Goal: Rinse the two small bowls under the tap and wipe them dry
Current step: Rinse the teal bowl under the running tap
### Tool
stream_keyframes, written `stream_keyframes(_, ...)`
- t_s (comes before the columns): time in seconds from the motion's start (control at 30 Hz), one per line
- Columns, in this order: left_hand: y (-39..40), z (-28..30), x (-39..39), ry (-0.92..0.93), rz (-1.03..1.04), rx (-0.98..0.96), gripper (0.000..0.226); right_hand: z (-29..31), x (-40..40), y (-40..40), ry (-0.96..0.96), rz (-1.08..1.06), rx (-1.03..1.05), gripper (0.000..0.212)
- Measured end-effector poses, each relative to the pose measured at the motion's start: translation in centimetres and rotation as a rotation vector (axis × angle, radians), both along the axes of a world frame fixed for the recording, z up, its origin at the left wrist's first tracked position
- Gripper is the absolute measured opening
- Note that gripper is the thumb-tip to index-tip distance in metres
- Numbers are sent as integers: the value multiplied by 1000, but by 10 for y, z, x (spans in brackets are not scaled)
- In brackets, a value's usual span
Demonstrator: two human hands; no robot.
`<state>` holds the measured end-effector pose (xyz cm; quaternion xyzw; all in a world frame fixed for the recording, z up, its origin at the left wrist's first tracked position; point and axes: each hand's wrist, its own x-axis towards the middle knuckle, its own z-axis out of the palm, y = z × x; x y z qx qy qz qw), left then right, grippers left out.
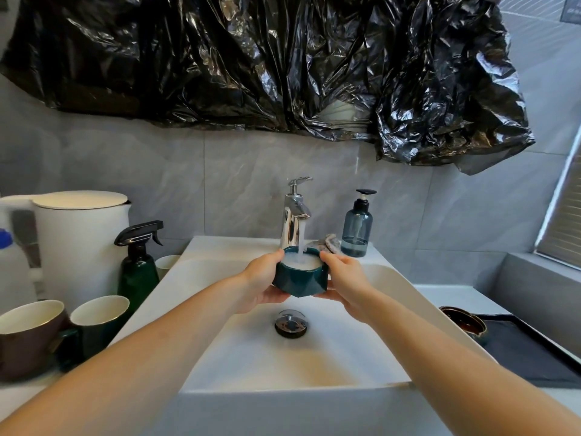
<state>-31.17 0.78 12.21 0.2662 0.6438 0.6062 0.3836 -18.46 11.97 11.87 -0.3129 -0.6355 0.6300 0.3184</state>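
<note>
A small dark green faceted bowl is held over the white sink, right under the chrome tap. Water runs from the spout into it, and the bowl is nearly full of foamy water. My left hand grips its left side, thumb on the rim. My right hand grips the right side the same way. A second small bowl, dark brown and glossy, lies on a dark mat to the right of the sink. A crumpled cloth sits behind the tap.
Left of the sink stand a green spray bottle, a white kettle, several mugs and a brown pot. A blue soap dispenser stands at the back right. The drain plug is in the basin. Black plastic sheeting hangs above.
</note>
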Motion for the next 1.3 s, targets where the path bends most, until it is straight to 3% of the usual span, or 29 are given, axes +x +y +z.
stream_keyframes(0.4,6,-7,-4,128,47,-2,40,-7,2,4,-58,77,45,30)
stream_keyframes(0.93,8,-9,-17,183,2,22,36,-5,7,5,-60,145,106,30)
stream_keyframes(1.3,11,-18,-31,438,-113,69,44,-8,13,14,-37,184,180,40)
